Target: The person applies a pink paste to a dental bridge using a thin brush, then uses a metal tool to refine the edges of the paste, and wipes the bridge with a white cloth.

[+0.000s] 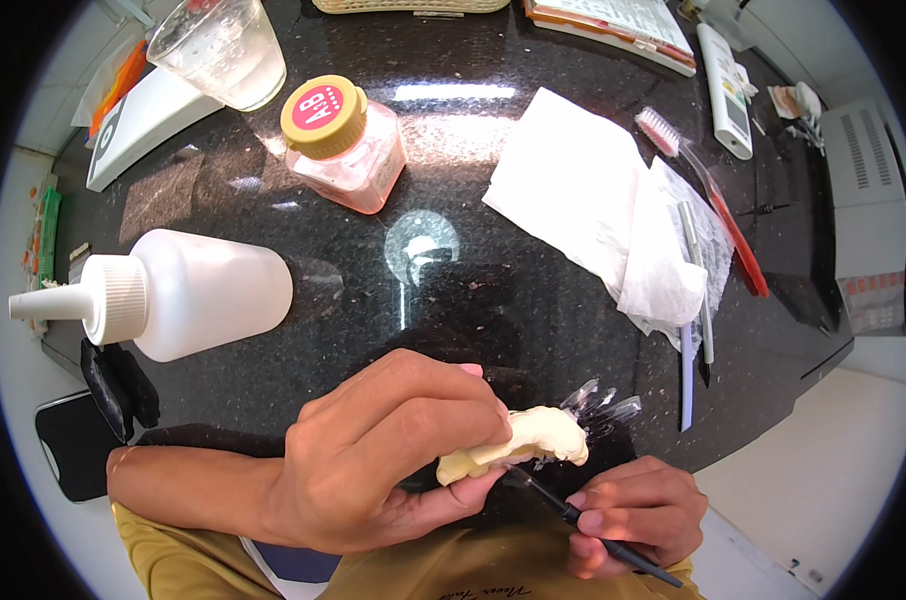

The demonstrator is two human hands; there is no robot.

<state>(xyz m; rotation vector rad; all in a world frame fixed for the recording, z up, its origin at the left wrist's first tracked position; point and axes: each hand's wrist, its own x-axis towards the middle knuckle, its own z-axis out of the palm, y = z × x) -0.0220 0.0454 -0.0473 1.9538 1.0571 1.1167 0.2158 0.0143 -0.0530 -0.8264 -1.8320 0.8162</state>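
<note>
Low in the middle, my left hand (383, 455) pinches a cream-coloured dental cast (548, 435), curved like an arch, between thumb and fingers. Its left part is hidden behind my fingers. My right hand (648, 510) grips a slim black-handled brush-like tool (550, 497) much like a pen. The tool's thin tip meets the cast's lower edge, close to my left thumb; its exact kind is too small to tell. Shiny clear scraps (608, 408) show just beyond the right end of the cast.
On the dark speckled table (453, 330) lie a white squeeze bottle (213, 290), a pink jar (353, 165) with a yellow lid, and a glass (233, 60). To the right are white tissues (573, 180), a red toothbrush (723, 210) and a lilac stick (686, 385). A phone (73, 445) sits lower left.
</note>
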